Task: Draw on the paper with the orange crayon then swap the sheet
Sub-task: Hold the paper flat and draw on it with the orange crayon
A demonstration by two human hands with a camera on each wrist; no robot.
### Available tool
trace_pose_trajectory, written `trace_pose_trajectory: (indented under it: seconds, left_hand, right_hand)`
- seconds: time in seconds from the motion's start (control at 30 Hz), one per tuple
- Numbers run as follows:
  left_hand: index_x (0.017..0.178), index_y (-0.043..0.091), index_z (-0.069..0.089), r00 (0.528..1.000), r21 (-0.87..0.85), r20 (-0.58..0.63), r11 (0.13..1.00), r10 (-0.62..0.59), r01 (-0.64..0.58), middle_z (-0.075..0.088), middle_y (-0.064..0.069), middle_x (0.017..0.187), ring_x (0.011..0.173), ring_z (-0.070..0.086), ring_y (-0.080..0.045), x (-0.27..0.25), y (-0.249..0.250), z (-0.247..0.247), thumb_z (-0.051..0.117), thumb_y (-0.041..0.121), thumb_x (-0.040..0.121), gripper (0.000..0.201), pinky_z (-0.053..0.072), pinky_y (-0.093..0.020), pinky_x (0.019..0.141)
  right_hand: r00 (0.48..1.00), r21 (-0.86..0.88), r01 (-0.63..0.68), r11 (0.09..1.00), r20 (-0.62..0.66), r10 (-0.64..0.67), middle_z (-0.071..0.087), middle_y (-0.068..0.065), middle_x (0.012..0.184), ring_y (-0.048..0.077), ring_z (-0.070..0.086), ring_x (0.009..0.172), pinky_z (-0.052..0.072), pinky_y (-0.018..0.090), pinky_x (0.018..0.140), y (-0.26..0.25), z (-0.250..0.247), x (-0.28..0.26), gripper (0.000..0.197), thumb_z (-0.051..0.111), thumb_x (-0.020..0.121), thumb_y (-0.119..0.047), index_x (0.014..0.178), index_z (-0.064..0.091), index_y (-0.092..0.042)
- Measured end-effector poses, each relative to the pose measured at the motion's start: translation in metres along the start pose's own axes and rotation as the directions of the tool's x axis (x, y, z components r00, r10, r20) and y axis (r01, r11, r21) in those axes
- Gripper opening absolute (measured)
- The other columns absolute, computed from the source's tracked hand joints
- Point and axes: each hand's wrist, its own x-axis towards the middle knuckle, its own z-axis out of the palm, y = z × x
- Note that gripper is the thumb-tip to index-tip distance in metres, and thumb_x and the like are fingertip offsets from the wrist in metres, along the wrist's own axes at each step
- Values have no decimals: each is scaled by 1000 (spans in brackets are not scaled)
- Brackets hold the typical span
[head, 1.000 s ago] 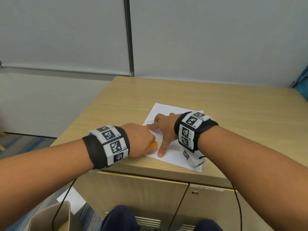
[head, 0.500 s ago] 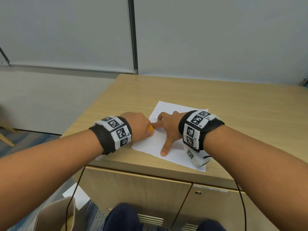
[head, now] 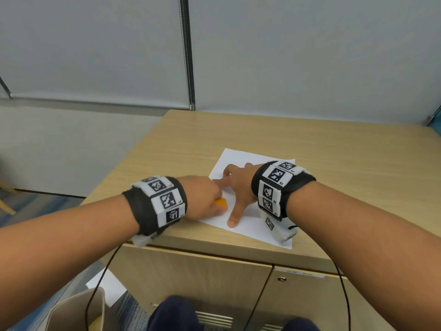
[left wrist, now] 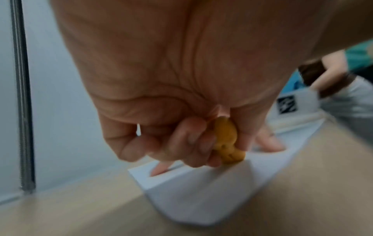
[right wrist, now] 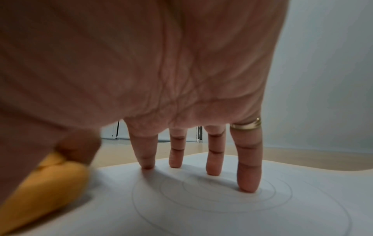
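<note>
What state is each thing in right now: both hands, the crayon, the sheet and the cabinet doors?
left hand: curled round the orange crayon.
orange crayon: held, down at the paper near its left edge.
right hand: fingers spread straight, pressing the paper.
paper: flat on the desk, faint concentric circles on it.
desk: carrying the paper.
cabinet doors: closed.

Hidden mostly inside the left hand (head: pixel 202 199): orange crayon (head: pixel 221 203), tip unseen. Blurred and cut off at the right wrist view's edge too.
</note>
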Motion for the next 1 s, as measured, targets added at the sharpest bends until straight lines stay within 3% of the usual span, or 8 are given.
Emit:
trace_pose_trajectory:
  seconds: [0.07,0.23,0.3,0.4,0.57,0.73,0.87,1.0]
  left_hand:
    - [101,14,62,999,38,6,999,36,-36,55,1,79,70,53,-17,-7,5,1,36,52,100,47,42,-32,65]
    - [98,17,58,989,116,-5,982,-150,150,59,-1,88,80,60,-21,8,-20,-13,31,51,99,43,49,-33,70]
    - [97,19,53,997,81,18,994,-70,69,59,-2,87,78,59,-20,4,-11,-9,33,51,100,38,51,-35,72]
    - [102,17,59,998,68,47,997,45,-48,56,2,82,74,55,-17,-9,5,1,33,55,100,46,44,-33,67]
    - [106,14,62,989,102,25,985,-145,142,57,-1,87,80,59,-21,4,-23,-9,28,52,100,51,53,-37,78]
    - [105,18,59,997,79,72,997,12,-17,51,4,78,71,53,-14,-7,9,-7,32,52,101,44,47,-34,71]
    - [110,17,61,990,93,48,987,-133,128,58,-1,87,76,58,-18,6,-19,-14,28,53,100,50,50,-34,71]
    - [113,17,59,998,65,53,998,-26,23,57,1,85,77,58,-18,0,-3,-5,31,54,100,48,50,-35,72]
  right_hand:
    - [1000,6,-7,1000,1,7,13,-1,163,36,31,141,38,53,109,1,1,1,123,76,68,-74,161,2,-41]
    - [1000,5,-3,1000,-6,3,17,0,160,37,34,139,39,53,106,-1,1,-1,120,77,68,-72,161,6,-42]
    - [1000,2,-1,1000,-7,1,17,-1,160,37,33,139,39,52,105,-1,0,-1,119,77,69,-72,161,6,-43]
    - [1000,17,-5,1000,-1,5,14,-2,162,35,31,141,38,52,109,0,1,0,122,76,68,-73,161,3,-42]
    - [1000,18,-2,1000,-4,3,15,-3,162,35,32,141,38,51,106,-1,0,-2,121,77,69,-71,161,5,-40]
    - [1000,0,4,1000,-4,-4,14,0,163,36,31,141,38,50,106,0,-1,-1,119,76,70,-71,161,6,-40]
    - [1000,30,6,1000,-12,-6,20,0,159,37,34,138,38,51,104,-1,-1,-3,116,79,69,-68,160,11,-43]
    - [1000,27,6,1000,-13,-5,18,0,160,37,33,139,38,51,106,-1,0,-1,119,79,68,-69,160,9,-42]
